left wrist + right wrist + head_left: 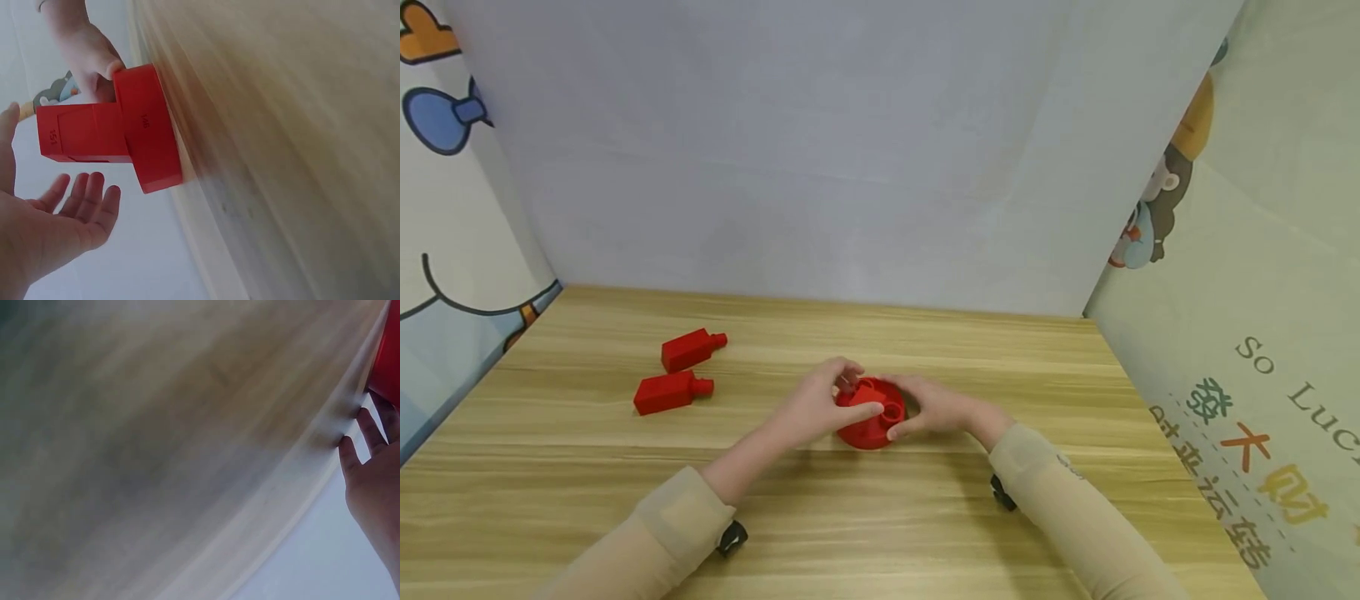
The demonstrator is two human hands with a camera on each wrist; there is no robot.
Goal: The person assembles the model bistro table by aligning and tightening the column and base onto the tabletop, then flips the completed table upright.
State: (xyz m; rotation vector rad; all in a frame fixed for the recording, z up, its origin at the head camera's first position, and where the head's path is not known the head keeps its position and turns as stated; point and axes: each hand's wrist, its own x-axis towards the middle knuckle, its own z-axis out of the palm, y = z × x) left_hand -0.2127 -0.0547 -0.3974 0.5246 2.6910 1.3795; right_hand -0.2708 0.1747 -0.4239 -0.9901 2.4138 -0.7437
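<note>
A red round base [867,440] is sitting on the wood-grain table [820,525], a little toward six o'clock from the centre of the head view, and a red block [84,131] is standing upright on it. The right hand [938,407] is gripping the base from its three o'clock side, the thumb and fingers spreading round the rim and two fingertips reaching down to the tabletop. The left hand [820,407] is hovering at nine o'clock, fingers parted and loosely bent, holding nothing; in the left wrist view its fingers are lying apart from the block (the block is bearing the mark 151, the base 146). Round sockets are showing on the base, one of them toward three o'clock. Toward nine o'clock from the base, well apart from the hands, two red bottle-shaped pieces [664,393] are lying on their sides, their necks pointing toward three o'clock. A pale cloth [820,167] is hanging at twelve o'clock, and a printed sheet [1255,333] is standing toward three o'clock.
</note>
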